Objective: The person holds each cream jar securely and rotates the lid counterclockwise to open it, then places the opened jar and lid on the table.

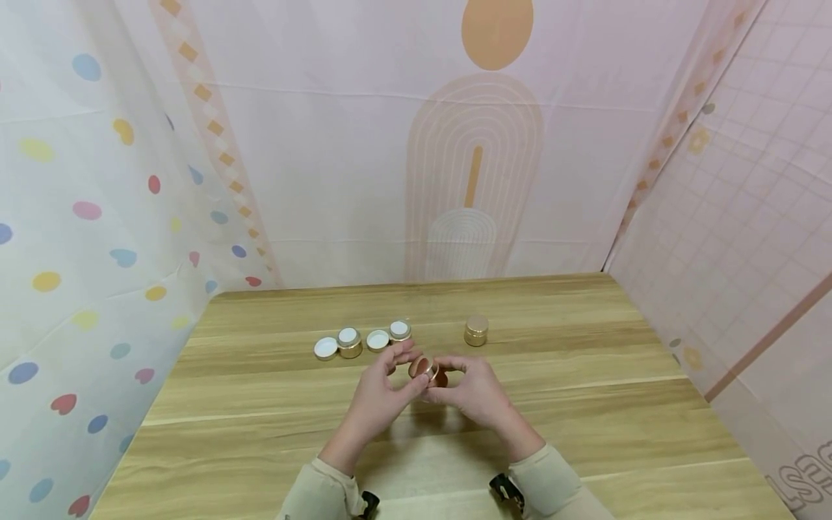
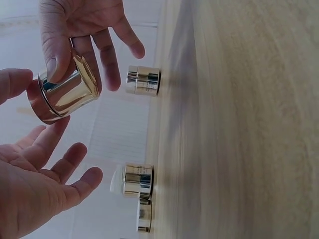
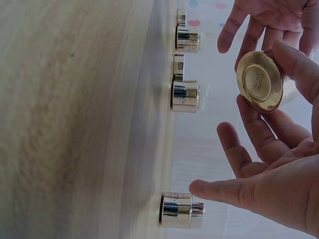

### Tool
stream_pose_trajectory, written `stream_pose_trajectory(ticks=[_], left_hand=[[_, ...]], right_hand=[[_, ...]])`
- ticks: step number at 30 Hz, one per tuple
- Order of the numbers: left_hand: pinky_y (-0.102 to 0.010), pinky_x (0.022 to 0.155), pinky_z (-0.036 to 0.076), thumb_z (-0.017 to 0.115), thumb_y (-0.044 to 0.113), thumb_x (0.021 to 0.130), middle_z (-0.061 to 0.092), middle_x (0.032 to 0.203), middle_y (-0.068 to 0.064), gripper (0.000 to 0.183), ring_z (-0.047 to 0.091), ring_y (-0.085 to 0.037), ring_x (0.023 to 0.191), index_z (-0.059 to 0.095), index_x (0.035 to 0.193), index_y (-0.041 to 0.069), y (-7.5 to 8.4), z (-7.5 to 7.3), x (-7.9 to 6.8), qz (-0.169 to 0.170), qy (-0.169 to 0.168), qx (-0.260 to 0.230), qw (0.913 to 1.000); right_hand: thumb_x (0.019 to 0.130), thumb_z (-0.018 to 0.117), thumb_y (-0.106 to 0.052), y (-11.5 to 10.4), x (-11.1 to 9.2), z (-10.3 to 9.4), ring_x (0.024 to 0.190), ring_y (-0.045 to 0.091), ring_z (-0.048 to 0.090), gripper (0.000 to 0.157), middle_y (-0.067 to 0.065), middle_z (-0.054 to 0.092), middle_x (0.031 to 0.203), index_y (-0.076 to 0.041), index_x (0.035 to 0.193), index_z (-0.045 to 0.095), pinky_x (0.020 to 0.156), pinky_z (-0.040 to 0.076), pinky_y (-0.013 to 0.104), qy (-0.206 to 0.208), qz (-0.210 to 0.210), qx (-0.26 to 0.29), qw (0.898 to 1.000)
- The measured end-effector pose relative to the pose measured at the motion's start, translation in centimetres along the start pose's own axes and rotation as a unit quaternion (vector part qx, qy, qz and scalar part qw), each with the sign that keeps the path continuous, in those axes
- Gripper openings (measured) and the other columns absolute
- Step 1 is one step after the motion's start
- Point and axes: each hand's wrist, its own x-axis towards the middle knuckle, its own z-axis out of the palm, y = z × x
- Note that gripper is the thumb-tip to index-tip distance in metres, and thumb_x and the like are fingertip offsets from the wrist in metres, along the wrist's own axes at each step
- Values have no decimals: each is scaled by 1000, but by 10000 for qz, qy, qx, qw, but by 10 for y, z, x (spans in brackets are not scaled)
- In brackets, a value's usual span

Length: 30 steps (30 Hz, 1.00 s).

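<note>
A shiny gold cosmetic jar [image 2: 67, 94] is held up in the air between both hands. In the head view the left hand [image 1: 383, 393] pinches its lid end between thumb and finger, with the other fingers spread. From the other side, the right hand [image 1: 477, 390] grips the jar's body. The base [image 3: 259, 80], marked with small raised lettering, faces the right wrist camera. A thin dark line runs between lid [image 2: 37, 102] and body; whether the lid is loose cannot be told.
Behind the hands, two open gold jars [image 1: 351, 349] with white tops stand on the wooden table [image 1: 260, 412], each beside an upturned lid [image 1: 326, 349] with a white inside. A closed gold jar [image 1: 477, 332] stands further right. Patterned cloths hang round the table.
</note>
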Motion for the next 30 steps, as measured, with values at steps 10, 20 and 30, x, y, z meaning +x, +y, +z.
stream_pose_trajectory(ticks=[10,20,30], left_hand=[[-62,116,45,87,26,91,75,131,-8,57,66,-29,128,64,141,10,-2,3,1,-235,167,102,9995],[-66,119,42,83,22,94,70,144,-16,66,62,-33,139,55,151,6,0,0,0,129,-126,-2,9998],[-64,119,42,84,18,93,74,134,-10,58,65,-30,133,60,145,6,-1,1,1,-40,-106,-121,9999]], right_hand=[[79,95,-25,0,-1,1,132,29,66,50,7,78,129,-8,124,80,117,48,59,73,89,-20,9999],[81,95,-24,1,-2,1,130,29,66,48,8,79,127,-9,124,79,115,50,58,81,88,-62,9999],[78,96,-27,1,-1,2,134,31,64,49,7,78,131,-12,122,80,118,46,61,75,167,-30,9998]])
